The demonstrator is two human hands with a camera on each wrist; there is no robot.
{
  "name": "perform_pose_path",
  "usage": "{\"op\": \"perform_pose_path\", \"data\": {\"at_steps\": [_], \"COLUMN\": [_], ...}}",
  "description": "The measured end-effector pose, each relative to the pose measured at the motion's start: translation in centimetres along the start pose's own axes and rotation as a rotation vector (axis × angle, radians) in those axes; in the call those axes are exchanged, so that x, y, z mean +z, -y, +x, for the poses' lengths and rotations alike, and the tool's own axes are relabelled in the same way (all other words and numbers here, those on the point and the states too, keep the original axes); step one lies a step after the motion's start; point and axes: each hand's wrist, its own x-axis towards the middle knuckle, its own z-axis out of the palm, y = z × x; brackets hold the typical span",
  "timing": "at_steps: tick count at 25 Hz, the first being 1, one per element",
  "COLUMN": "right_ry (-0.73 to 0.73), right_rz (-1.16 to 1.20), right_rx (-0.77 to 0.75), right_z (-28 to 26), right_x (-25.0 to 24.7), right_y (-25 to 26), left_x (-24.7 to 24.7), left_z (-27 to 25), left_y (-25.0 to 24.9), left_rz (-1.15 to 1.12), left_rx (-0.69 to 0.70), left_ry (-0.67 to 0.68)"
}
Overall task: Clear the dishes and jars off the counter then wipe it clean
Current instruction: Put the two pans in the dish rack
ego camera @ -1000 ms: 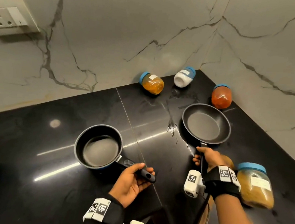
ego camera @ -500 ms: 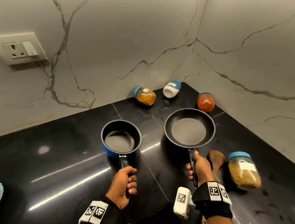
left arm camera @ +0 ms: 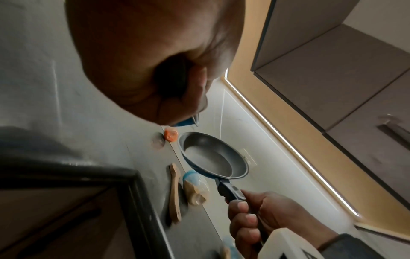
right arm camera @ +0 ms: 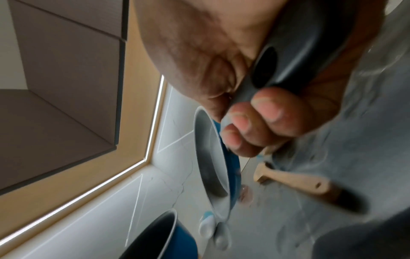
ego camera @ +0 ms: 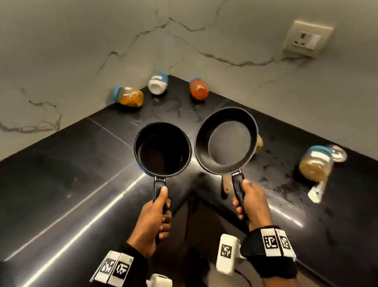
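Note:
My left hand (ego camera: 157, 216) grips the black handle of a small blue saucepan (ego camera: 162, 149), held up above the black counter (ego camera: 42, 187). My right hand (ego camera: 250, 206) grips the handle of a black frying pan (ego camera: 226, 138), also lifted, beside the saucepan. The frying pan (left arm camera: 213, 156) and my right hand (left arm camera: 257, 215) show in the left wrist view. In the right wrist view my fingers (right arm camera: 261, 122) curl round the handle, with the pan (right arm camera: 213, 157) edge-on and the saucepan (right arm camera: 164, 236) below. A yellow jar (ego camera: 129, 96), a white jar (ego camera: 157, 84) and an orange jar (ego camera: 198, 89) lie in the corner.
A blurred jar of brown powder (ego camera: 316, 164) stands at the right on the counter. A wooden spatula (ego camera: 225, 183) lies under the frying pan, also seen as the wooden spatula (left arm camera: 174, 191) from the left wrist. A wall socket (ego camera: 306, 39) sits on the marble wall at upper right.
Both pans have been lifted off the counter and brought close together. The view has swung to the right, so the left socket and teal cloth are gone from sight.

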Motion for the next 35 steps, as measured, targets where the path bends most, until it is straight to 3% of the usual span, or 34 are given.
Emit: {"op": "perform_pose_path", "data": {"at_steps": [4, 6, 9, 13, 16, 22, 25, 30, 35], "right_ry": [-0.382, -0.531, -0.624, -0.649, -0.640, -0.635, -0.648, -0.498, -0.463], "right_rz": [-0.269, -0.368, -0.398, -0.450, -0.377, -0.565, -0.730, -1.043, -1.029], "right_rx": [-0.175, -0.192, -0.225, -0.197, -0.192, -0.151, -0.131, -0.109, -0.134], "right_z": [-6.4, -10.2, -14.5, -18.4, -21.2, -25.9, -25.3, -20.6, -14.5], "right_x": [-7.5, -11.4, -16.9, -25.4, -32.7, -49.1, -56.1, -65.4, -69.4], "right_y": [-5.0, -7.1, -9.4, -13.3, -15.5, -18.1, -17.7, -16.7, -17.2], "left_x": [2.3, 3.3, 5.2, 9.3, 13.3, 21.7, 24.6, 29.5, 35.6], "left_z": [-2.8, -4.0, -6.8, -11.1, -13.6, -19.1, -20.8, -20.9, -18.4], "left_y": [4.1, 6.0, 8.0, 10.9, 13.8, 22.2, 25.3, 28.9, 29.8], "left_rz": [0.220, 0.460, 0.743, 0.950, 0.983, 0.908, 0.898, 1.002, 1.048], "left_rx": [0.109, 0.316, 0.582, 0.760, 0.837, 0.853, 0.816, 0.796, 0.937], "left_ry": [0.019, -0.016, -0.049, -0.009, 0.044, 0.096, 0.120, 0.235, 0.273]}}
